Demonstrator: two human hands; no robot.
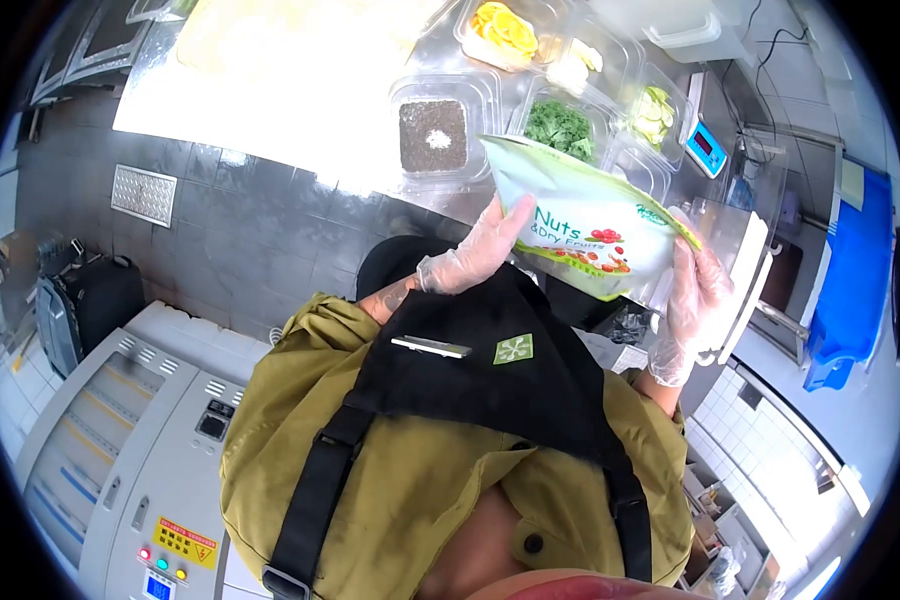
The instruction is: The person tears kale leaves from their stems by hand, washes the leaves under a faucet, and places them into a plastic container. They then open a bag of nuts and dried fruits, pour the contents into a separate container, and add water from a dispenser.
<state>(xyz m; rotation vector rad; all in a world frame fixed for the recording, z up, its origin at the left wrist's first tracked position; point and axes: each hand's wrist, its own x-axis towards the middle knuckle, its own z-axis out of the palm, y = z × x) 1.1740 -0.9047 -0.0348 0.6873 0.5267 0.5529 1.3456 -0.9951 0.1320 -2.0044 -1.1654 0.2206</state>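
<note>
We see a bag of nuts and dry fruits (590,225) held up before the chest. The gloved left hand (470,250) grips its left edge and the gloved right hand (695,300) its right side. Beyond it, on the steel counter (270,120), stand clear tubs, one (433,135) seemingly full of dark seeds.

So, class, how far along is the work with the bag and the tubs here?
Done: tubs on the counter already hold orange slices, greens, cucumber slices and dark seeds. In hand: left hand and right hand, gloved, grip the nuts bag. Left: a clear tub beside the greens looks empty; no nuts visibly out yet.
</note>
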